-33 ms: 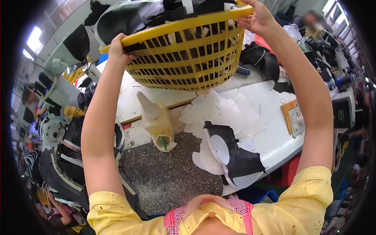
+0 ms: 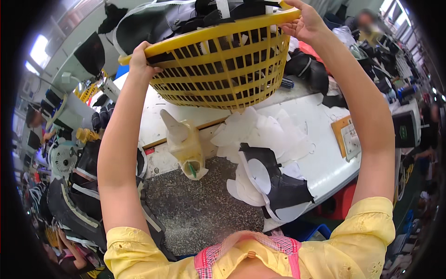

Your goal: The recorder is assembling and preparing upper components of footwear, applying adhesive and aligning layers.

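Both my arms are stretched forward around a yellow lattice plastic basket (image 2: pixel 209 34) at the far side of the table. My left hand (image 2: pixel 142 61) is closed over its left rim, the thumb beneath. At the right end of the rim, my right hand (image 2: pixel 304 24) grips the edge with curled fingers. The basket is heaped with black and grey cut pieces (image 2: pixel 181 18) with white strips among them. Whether its bottom rests on the table I cannot tell. Nearer to me lie a pile of thin white cut-outs (image 2: pixel 260 132) and a black piece with white parts (image 2: pixel 288 186).
A cut-open yellowish plastic container (image 2: pixel 186 144) with a green item inside stands near a dark speckled slab (image 2: pixel 204 209). Black padded pieces (image 2: pixel 74 209) are stacked at left beside a white fan (image 2: pixel 64 156). A wooden board (image 2: pixel 341 135) lies right. Other people sit in the background.
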Available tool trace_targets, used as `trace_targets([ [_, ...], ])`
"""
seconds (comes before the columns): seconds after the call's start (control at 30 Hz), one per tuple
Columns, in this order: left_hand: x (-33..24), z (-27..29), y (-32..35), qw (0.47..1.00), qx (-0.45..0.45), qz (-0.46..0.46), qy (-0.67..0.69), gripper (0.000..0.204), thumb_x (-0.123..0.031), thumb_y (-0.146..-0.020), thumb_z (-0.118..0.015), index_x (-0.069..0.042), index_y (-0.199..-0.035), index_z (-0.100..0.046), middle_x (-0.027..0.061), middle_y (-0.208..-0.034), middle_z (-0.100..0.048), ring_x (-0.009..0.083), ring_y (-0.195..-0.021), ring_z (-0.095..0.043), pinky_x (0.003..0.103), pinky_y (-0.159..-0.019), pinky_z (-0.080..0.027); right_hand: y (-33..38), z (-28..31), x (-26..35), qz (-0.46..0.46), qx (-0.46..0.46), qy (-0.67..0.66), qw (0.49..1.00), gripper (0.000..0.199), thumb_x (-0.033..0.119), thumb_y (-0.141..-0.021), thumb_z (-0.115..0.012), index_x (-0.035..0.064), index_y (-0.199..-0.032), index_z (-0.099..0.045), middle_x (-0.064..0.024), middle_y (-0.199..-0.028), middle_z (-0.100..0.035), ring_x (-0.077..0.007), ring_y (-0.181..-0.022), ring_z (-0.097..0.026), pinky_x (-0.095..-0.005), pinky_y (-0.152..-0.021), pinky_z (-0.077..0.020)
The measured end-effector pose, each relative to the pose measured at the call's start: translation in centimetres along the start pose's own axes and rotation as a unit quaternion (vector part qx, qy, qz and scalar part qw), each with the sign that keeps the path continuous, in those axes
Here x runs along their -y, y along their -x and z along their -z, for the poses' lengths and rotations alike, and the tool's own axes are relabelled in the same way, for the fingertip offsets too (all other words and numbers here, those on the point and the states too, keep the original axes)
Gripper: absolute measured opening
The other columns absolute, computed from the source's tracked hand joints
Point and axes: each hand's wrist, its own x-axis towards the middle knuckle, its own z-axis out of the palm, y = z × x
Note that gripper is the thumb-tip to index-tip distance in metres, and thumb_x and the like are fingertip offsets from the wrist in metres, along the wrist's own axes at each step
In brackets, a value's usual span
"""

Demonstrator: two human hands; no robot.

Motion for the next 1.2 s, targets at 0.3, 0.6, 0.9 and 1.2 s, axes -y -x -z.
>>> trace_targets([
  [0.3, 1.9, -9.6, 6.9, 0.999, 0.017, 0.025, -0.035, 0.015, -0.024, -0.070, -0.050, -0.010, -0.075, -0.055, 0.0066, -0.081, -0.056, 0.0260, -0.085, -0.050, 0.050, -0.067, -0.036, 7.9, 9.6, 2.1, -0.029, -0.097, -0.052, 0.993, 0.037, 0.035, -0.080, -0.051, 0.0003, -0.093, -0.051, -0.0121, -0.076, -0.058, -0.0183, -0.058, -0.057, -0.0270, -0.045, -0.0466],
  [0.6, 4.0, -4.0, 3.7, 0.986, 0.149, 0.044, -0.052, 0.020, -0.025, -0.075, -0.048, -0.007, -0.081, -0.055, 0.0094, -0.082, -0.057, 0.0284, -0.080, -0.053, 0.056, -0.065, -0.040, 12.8, 8.9, -1.5, 0.020, 0.025, -0.100, 0.994, 0.057, 0.034, -0.071, -0.065, -0.0029, -0.109, -0.044, -0.0221, -0.097, -0.056, -0.0306, -0.084, -0.060, -0.0363, -0.078, -0.0489],
  [0.9, 4.3, 4.1, -2.9, 0.997, 0.063, 0.023, -0.025, 0.023, -0.019, -0.071, -0.046, 0.003, -0.079, -0.048, 0.0200, -0.084, -0.054, 0.0413, -0.076, -0.055, 0.061, -0.065, -0.043, 8.8, 3.8, -7.3, -0.081, -0.023, -0.111, 0.990, 0.028, 0.016, -0.075, -0.059, -0.0015, -0.095, -0.049, -0.0179, -0.079, -0.057, -0.0292, -0.066, -0.061, -0.0436, -0.057, -0.0527],
  [1.2, 4.1, 4.3, -4.6, 0.995, -0.054, -0.015, -0.087, 0.015, -0.007, -0.066, -0.055, -0.004, -0.078, -0.047, 0.0072, -0.072, -0.044, 0.0247, -0.068, -0.050, 0.048, -0.064, -0.049, 3.5, 16.6, -18.6, -0.160, 0.183, 0.158, 0.957, 0.031, 0.031, -0.078, -0.060, 0.0043, -0.095, -0.057, -0.0104, -0.093, -0.061, -0.0222, -0.078, -0.061, -0.0333, -0.069, -0.0484],
])
